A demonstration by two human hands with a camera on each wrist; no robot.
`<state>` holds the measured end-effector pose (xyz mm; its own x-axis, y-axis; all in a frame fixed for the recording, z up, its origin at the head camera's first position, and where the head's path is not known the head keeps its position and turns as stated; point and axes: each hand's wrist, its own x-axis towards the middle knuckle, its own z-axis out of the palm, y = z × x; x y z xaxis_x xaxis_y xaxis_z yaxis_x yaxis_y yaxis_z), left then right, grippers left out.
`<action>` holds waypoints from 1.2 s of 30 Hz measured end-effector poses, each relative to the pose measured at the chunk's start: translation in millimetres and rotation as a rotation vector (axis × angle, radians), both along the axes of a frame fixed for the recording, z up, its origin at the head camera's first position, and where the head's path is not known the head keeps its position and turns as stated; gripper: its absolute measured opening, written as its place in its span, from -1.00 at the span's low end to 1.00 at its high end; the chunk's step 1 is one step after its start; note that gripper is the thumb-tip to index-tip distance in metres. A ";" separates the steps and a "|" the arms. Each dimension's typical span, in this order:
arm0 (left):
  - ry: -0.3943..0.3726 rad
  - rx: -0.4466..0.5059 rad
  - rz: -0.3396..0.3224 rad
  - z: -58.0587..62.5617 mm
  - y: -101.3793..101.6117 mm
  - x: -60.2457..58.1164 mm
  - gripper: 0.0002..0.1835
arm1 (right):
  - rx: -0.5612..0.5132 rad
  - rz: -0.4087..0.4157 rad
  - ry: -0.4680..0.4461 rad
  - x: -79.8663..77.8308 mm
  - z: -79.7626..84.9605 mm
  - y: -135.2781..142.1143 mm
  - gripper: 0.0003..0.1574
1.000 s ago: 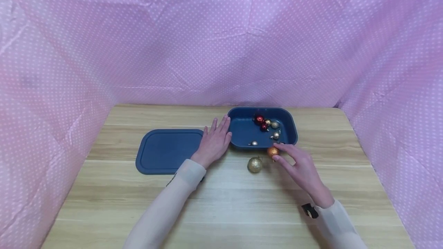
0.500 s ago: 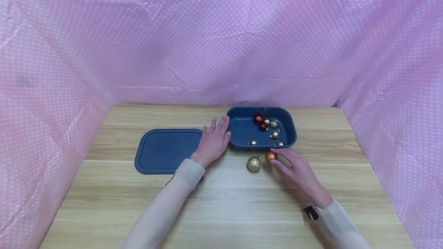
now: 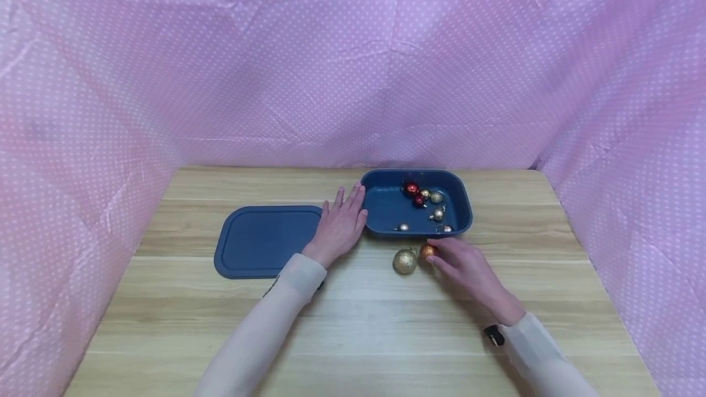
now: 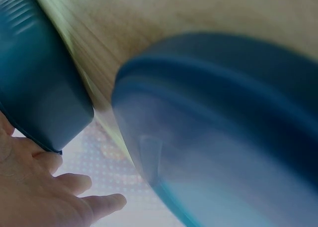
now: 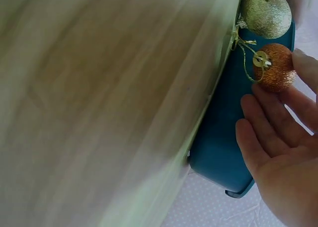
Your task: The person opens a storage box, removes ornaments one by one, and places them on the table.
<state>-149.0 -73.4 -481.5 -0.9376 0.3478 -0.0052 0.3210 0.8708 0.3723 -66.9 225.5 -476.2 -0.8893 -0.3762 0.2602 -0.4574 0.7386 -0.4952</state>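
My right hand (image 3: 469, 268) pinches an orange glitter Christmas bauble (image 3: 428, 252) between thumb and fingers, just in front of the blue box (image 3: 380, 233). In the right wrist view, a gold string loop hangs from the cap of this bauble (image 5: 274, 73). Close to its left sits a larger gold glitter bauble (image 3: 405, 261) on the table. With fingers extended, my left hand (image 3: 339, 228) touches the left wall of the box. Inside the box lie several small baubles, among them a shiny red one (image 3: 410, 189) and a pale gold one (image 3: 437, 197).
A flat blue lid (image 3: 267, 241) lies left of the box, partly under my left wrist. The wooden table (image 3: 353, 336) carries everything. Pink dotted cloth (image 3: 353, 78) hangs behind the table and at both sides.
My right hand has brought the orange bauble from the box's front rim slightly nearer and to the left, beside the gold bauble. My left hand has stayed at the box.
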 end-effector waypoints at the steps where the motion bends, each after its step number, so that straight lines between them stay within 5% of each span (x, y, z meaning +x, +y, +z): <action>1: 0.000 -0.001 0.001 0.1 0.0 0.2 -0.35 | 0.004 0.002 -0.008 -0.2 -0.4 -0.3 -0.57; 25: 0.014 -0.004 0.000 -0.3 -0.3 1.3 -0.35 | 0.045 0.037 -0.101 -3.7 -7.4 -1.3 -0.61; 36: 0.011 -0.026 0.002 1.6 1.1 1.2 -0.35 | 0.046 0.040 0.018 5.2 11.4 3.8 -0.57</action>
<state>-147.8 -72.3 -479.9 -0.9382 0.3460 -0.0038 0.3234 0.8807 0.3460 -61.8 229.3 -464.8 -0.8687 -0.4231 0.2577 -0.4954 0.7413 -0.4528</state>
